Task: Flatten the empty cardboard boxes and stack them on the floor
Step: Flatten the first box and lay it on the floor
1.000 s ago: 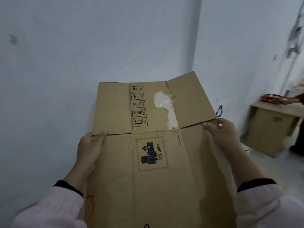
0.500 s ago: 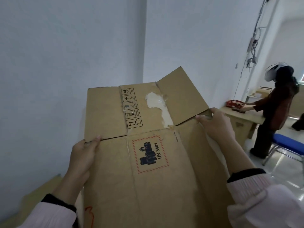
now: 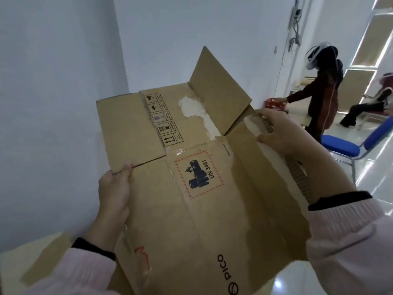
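Two hands hold flattened cardboard box [image 3: 212, 220] in air before white wall: left hand [image 3: 114, 190] pinches left edge, thumb on top, fingers hidden behind; right hand [image 3: 276, 133] curls round torn right edge. Since half second ago, far right flap [image 3: 217, 88] stands steeper and box has rotated. Writing: "UN 3481" battery label [image 3: 198, 173], "PICO" [image 3: 225, 267] near bottom, handling symbols [image 3: 163, 120] too small to read

I take this for a plain office room: behind the blue chair [image 3: 339, 146] a desk [image 3: 298, 116], cables [image 3: 295, 37] above it on a white wall [image 3: 223, 28].
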